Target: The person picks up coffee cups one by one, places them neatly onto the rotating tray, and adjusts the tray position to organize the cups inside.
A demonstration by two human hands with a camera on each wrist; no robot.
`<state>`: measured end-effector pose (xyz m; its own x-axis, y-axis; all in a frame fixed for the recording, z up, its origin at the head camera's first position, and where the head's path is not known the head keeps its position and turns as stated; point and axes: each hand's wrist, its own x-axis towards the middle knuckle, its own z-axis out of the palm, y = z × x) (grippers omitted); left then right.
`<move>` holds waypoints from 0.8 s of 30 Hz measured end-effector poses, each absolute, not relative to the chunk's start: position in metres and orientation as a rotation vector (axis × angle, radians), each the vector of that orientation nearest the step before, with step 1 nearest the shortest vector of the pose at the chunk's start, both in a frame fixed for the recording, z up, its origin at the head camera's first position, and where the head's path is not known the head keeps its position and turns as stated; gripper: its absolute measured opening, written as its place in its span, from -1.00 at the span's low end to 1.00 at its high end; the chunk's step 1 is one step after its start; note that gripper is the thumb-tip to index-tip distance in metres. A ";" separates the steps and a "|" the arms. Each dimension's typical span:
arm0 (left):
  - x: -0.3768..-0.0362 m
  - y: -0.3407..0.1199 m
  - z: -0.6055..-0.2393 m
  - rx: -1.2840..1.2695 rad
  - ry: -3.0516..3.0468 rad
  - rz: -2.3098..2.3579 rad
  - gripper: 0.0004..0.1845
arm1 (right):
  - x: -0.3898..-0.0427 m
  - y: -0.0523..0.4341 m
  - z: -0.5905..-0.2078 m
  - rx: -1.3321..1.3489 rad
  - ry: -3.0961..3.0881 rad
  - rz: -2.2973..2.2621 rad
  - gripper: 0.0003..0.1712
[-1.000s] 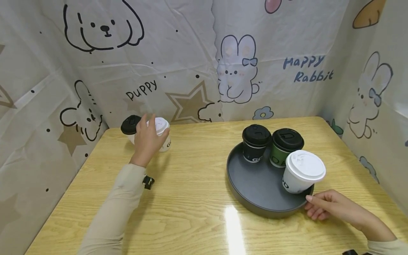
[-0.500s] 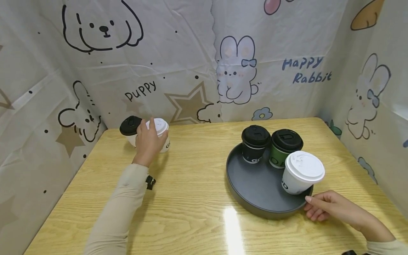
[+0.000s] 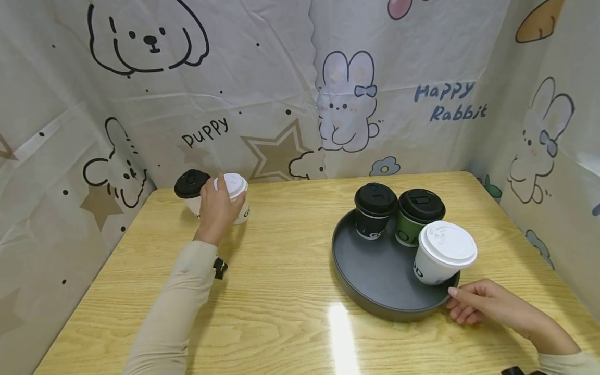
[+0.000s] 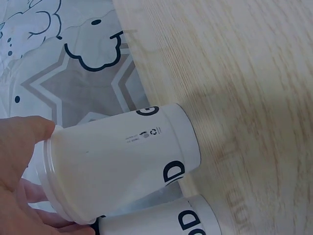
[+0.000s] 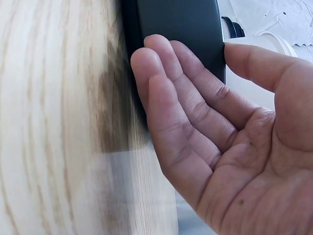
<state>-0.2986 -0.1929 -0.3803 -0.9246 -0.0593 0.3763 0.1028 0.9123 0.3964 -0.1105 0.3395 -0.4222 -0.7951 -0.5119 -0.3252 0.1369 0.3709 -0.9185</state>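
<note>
Left hand (image 3: 217,211) gripping white-lidded cup (image 4: 117,161) at its lid, black-lidded cup (image 3: 191,184) just left of it, right hand (image 3: 497,307) pinching dark tray's rim (image 3: 398,314), three lidded cups (image 3: 421,206) beyond thumb.

Even light, white glare streak on table (image 3: 276,291), soft shadows

This looks like a tabletop set screened off inside some room; whether that room belongs to a home, an office or a lab, I cannot tell. Pale, creased sheeting (image 3: 262,70) rises on 3 sides of a wood-grain table (image 3: 272,281), printed with a puppy face (image 3: 152,44), rabbits (image 3: 349,122), stars (image 3: 278,156) and "Happy Rabbit" lettering (image 3: 445,101). Its folds suggest hung material. A bright reflection (image 3: 343,338) streaks the tabletop, while 5 lidded cups (image 3: 447,245) and 1 round tray (image 3: 375,281) recall a café
</note>
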 end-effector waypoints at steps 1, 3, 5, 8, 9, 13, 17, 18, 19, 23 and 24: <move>-0.299 -0.193 -0.380 -0.041 -2.680 -0.595 -0.19 | -0.111 0.339 -0.422 -0.322 2.055 -1.458 -0.49; -0.299 -0.193 -0.382 -0.054 -2.667 -0.611 -0.19 | -0.111 0.339 -0.422 -0.322 2.054 -1.460 -0.49; -0.298 -0.193 -0.382 -0.070 -2.659 -0.617 -0.19 | -0.111 0.340 -0.422 -0.320 2.053 -1.460 -0.49; -0.296 -0.191 -0.383 -0.092 -2.644 -0.614 -0.21 | -0.111 0.340 -0.422 -0.312 2.043 -1.462 -0.48; -0.295 -0.190 -0.383 -0.102 -2.638 -0.613 -0.21 | -0.111 0.340 -0.422 -0.308 2.039 -1.462 -0.48; -0.289 -0.182 -0.379 -0.146 -2.622 -0.634 -0.20 | -0.111 0.339 -0.424 -0.298 2.031 -1.466 -0.48; -0.280 -0.171 -0.372 -0.179 -2.643 -0.693 -0.14 | -0.111 0.339 -0.424 -0.294 2.040 -1.461 -0.48; -0.278 -0.168 -0.370 -0.189 -2.650 -0.710 -0.13 | -0.111 0.339 -0.424 -0.293 2.042 -1.457 -0.48; -0.275 -0.165 -0.369 -0.203 -2.650 -0.721 -0.12 | -0.111 0.339 -0.423 -0.291 2.044 -1.455 -0.48; -0.264 -0.151 -0.363 -0.310 -2.601 -0.716 -0.15 | -0.111 0.339 -0.422 -0.300 2.051 -1.455 -0.48; -0.262 -0.147 -0.362 -0.344 -2.580 -0.701 -0.16 | -0.111 0.339 -0.422 -0.302 2.052 -1.456 -0.48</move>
<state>-0.2618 -0.1474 -0.3617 -0.8712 0.1205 0.4759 0.3448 0.8402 0.4185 -0.1112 0.3394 -0.4222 -0.7951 -0.5037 -0.3379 0.1525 0.3732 -0.9151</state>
